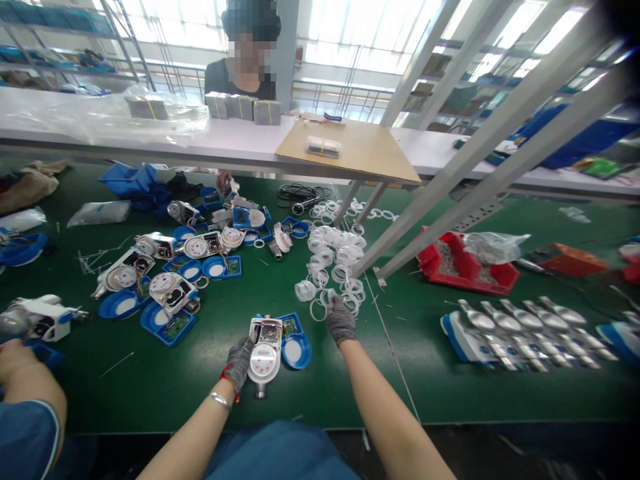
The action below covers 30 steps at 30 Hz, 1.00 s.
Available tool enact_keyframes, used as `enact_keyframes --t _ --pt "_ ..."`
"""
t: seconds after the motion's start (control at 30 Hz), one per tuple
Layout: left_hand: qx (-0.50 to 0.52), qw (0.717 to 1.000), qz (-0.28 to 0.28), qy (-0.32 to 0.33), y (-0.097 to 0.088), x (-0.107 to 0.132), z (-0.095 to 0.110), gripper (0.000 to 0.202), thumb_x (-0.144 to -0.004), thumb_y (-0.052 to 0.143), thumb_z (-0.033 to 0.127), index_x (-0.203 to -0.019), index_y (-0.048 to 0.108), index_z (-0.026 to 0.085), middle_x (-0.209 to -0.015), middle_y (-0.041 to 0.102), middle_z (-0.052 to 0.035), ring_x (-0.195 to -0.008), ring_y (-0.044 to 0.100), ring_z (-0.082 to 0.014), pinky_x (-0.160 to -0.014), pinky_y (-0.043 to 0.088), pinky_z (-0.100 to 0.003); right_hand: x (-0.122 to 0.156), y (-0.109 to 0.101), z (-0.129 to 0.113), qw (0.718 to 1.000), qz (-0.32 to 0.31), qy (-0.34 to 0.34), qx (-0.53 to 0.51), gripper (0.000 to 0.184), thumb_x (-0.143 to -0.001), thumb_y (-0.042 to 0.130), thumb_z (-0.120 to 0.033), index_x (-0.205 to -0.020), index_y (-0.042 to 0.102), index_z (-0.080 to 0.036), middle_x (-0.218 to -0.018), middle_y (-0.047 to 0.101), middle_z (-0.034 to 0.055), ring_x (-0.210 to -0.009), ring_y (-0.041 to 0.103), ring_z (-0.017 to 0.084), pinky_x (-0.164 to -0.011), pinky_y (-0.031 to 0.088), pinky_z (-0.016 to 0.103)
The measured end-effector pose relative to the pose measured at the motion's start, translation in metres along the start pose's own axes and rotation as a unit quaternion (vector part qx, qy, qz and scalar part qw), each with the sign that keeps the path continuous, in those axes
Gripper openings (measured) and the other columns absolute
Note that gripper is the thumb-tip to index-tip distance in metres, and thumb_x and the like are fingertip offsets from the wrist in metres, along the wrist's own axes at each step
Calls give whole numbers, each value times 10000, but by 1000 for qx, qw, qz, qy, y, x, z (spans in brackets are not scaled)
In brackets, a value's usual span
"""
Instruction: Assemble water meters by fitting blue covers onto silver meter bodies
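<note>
Left hand clasped side of water meter; right hand touched white rings, pinch unclear. Separating 1 wanted light grip.

Left hand, gloved, sits at 11 o'clock from torso, fingers toward 1. Right hand, gloved, lies farther out at 1 o'clock, fingers toward 11. Left forearm and right forearm bare, extended.
</note>
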<state>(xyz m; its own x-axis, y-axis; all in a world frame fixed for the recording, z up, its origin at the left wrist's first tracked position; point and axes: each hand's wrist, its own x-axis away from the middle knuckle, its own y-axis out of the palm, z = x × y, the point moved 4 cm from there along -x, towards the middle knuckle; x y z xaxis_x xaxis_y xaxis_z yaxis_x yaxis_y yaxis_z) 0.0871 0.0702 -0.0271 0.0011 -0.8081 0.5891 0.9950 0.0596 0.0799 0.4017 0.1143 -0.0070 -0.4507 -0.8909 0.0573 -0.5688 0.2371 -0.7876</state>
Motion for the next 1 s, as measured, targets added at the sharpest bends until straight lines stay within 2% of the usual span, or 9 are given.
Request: enact_keyframes --t 0.1,0.2,0.27,0.33,0.4,0.47,0.57,0.73,1.0 --pt "21 1000 3 15 -7 -3 -5 607 -679 681 622 -1034 622 133 -1013 712 -119 -891 690 -242 -772 550 -329 48 -1 -39 992 -42 -116 -36 350 -908 441 -309 -1137 657 -158 -1132 663 146 -1092 602 253 -1011 423 395" --pt "-42 988 124 85 -24 4 0 588 -734 635 579 -1116 575 135 -1134 673 -135 -991 665 -226 -872 533 -324 115 11 -79 944 -153 -246 -160 250 -874 523 -350 -1033 676 -233 -1059 689 78 -1041 613 227 -1000 447 371" --pt "-118 967 173 147 -28 15 9 524 -809 557 549 -1143 562 145 -1163 656 -122 -1040 641 -203 -935 508 -310 146 24 -87 926 -198 -160 -281 249 -886 512 -427 -975 630 -228 -944 680 74 -844 638 210 -828 530 362" --pt "-191 950 146 197 -23 27 16 452 -885 461 522 -1120 588 157 -1132 662 -101 -1032 629 -186 -950 495 -304 163 45 -82 892 -251 -1 -377 309 -889 465 -525 -894 550 -228 -753 621 35 -584 577 175 -574 527 325" --pt "-278 926 107 231 -14 39 21 428 -909 435 508 -1069 627 161 -1070 669 -92 -988 622 -189 -935 494 -317 171 68 -74 868 -287 99 -393 368 -869 422 -592 -848 497 -232 -620 536 -6 -429 463 151 -417 444 304" --pt "-383 883 91 255 -5 48 23 410 -894 483 496 -1060 653 162 -1046 667 -95 -978 608 -207 -942 482 -343 169 84 -66 899 -252 108 -341 394 -843 408 -603 -837 515 -224 -639 559 13 -465 487 161 -452 457 310" --pt "-474 839 94 249 -2 54 22 391 -894 497 459 -1093 653 161 -1083 664 -99 -1011 597 -220 -974 458 -358 164 95 -64 949 -170 57 -257 409 -843 382 -569 -839 571 -206 -812 652 86 -708 593 211 -706 510 354" --pt "-474 854 90 196 -9 53 15 432 -966 333 455 -1076 653 187 -1071 689 -85 -964 629 -205 -907 473 -327 161 100 -76 970 -135 24 -200 441 -882 356 -535 -1014 608 -198 -949 676 125 -840 604 254 -817 455 388" --pt "-413 883 129 183 -14 47 -9 456 -964 319 498 -1040 646 189 -1052 698 -87 -947 645 -194 -873 470 -296 162 107 -77 989 -104 3 -108 425 -947 324 -499 -907 612 -191 -781 662 99 -683 581 213 -635 393 306"
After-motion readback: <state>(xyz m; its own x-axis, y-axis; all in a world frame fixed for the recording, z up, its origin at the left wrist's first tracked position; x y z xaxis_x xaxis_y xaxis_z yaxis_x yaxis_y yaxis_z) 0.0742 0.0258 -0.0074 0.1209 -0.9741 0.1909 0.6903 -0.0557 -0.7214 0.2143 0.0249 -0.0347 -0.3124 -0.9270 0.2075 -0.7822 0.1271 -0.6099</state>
